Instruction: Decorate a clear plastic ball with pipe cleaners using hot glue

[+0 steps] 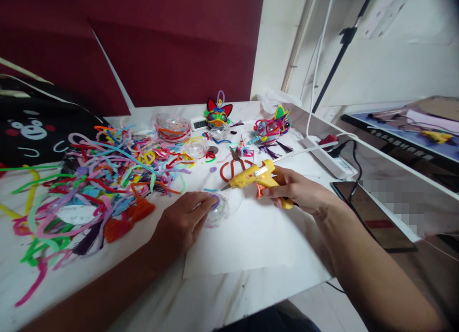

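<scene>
A yellow hot glue gun (256,175) with an orange trigger is gripped in my right hand (292,188), its nozzle pointing left. Just below the nozzle, my left hand (188,217) has its fingers closed at a clear plastic ball (219,216) resting on white paper. A purple pipe cleaner piece (215,201) shows at the left fingertips, on the ball's upper side. Whether the fingers pinch the piece, the ball or both is partly hidden. Behind the glue gun lie scissors (234,165) with red-orange handles.
A heap of colourful pipe cleaners (107,179) covers the table's left. Two decorated pipe cleaner figures, one with red ears (218,114) and one pink (271,127), stand at the back. A power strip (332,160) and a phone (373,217) lie on the right.
</scene>
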Action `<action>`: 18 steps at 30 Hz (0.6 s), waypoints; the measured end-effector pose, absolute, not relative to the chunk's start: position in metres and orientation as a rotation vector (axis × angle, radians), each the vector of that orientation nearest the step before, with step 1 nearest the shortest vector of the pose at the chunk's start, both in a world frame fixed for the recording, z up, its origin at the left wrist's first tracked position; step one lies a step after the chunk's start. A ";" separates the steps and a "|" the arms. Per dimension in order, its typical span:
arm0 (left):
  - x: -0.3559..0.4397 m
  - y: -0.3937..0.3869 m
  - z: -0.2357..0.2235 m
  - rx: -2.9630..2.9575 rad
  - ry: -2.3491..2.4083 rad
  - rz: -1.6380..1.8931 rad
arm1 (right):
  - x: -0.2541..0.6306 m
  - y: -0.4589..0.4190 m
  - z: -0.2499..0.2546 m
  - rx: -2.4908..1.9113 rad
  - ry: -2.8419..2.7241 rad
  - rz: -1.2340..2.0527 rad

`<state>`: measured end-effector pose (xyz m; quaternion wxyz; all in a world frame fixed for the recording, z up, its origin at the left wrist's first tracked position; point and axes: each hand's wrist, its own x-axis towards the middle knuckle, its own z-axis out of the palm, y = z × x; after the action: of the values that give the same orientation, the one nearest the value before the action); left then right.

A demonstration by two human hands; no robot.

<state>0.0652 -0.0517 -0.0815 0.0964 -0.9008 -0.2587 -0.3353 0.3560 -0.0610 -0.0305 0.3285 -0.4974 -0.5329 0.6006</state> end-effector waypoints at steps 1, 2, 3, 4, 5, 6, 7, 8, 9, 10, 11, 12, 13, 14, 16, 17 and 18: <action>0.065 -0.051 -0.082 -2.668 -0.761 -0.991 | 0.356 -0.060 -0.031 -1.314 -1.369 1.554; 0.065 -0.051 -0.083 -2.668 -0.755 -0.992 | 0.356 -0.059 -0.031 -1.331 -1.346 1.536; 0.065 -0.051 -0.084 -2.666 -0.750 -0.999 | 0.355 -0.058 -0.032 -1.355 -1.324 1.518; 0.064 -0.051 -0.085 -2.662 -0.745 -1.009 | 0.354 -0.057 -0.033 -1.381 -1.301 1.500; 0.064 -0.050 -0.086 -2.661 -0.748 -1.015 | 0.352 -0.056 -0.034 -1.400 -1.279 1.478; 0.064 -0.050 -0.087 -2.663 -0.756 -1.016 | 0.350 -0.055 -0.035 -1.413 -1.260 1.456; 0.064 -0.050 -0.088 -2.668 -0.766 -1.012 | 0.347 -0.054 -0.037 -1.423 -1.243 1.429; 0.064 -0.050 -0.088 -2.675 -0.775 -1.003 | 0.345 -0.054 -0.039 -1.435 -1.231 1.402; 0.064 -0.051 -0.087 -2.679 -0.778 -0.995 | 0.342 -0.053 -0.040 -1.447 -1.220 1.376; 0.065 -0.051 -0.086 -2.679 -0.777 -0.992 | 0.340 -0.052 -0.043 -1.460 -1.207 1.351; 0.065 -0.051 -0.085 -2.673 -0.772 -0.997 | 0.339 -0.050 -0.045 -1.474 -1.198 1.326; 0.065 -0.051 -0.084 -2.667 -0.764 -0.999 | 0.337 -0.049 -0.048 -1.492 -1.200 1.295; 0.066 -0.052 -0.082 -2.662 -0.757 -0.999 | 0.337 -0.047 -0.051 -1.514 -1.224 1.248; 0.066 -0.052 -0.081 -2.660 -0.749 -0.996 | 0.337 -0.045 -0.055 -1.543 -1.273 1.183; 0.066 -0.053 -0.078 -2.662 -0.742 -0.984 | 0.338 -0.042 -0.061 -1.638 -1.433 0.981; 0.067 -0.053 -0.078 -2.663 -0.741 -0.981 | 0.338 -0.041 -0.063 -1.699 -1.525 0.847; 0.067 -0.053 -0.077 -2.663 -0.744 -0.980 | 0.338 -0.041 -0.065 -1.766 -1.610 0.698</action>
<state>0.0666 -0.0533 -0.0772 0.1037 -0.9029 -0.2523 -0.3323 0.3385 -0.0405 -0.0648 0.3201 -0.6720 -0.6128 0.2654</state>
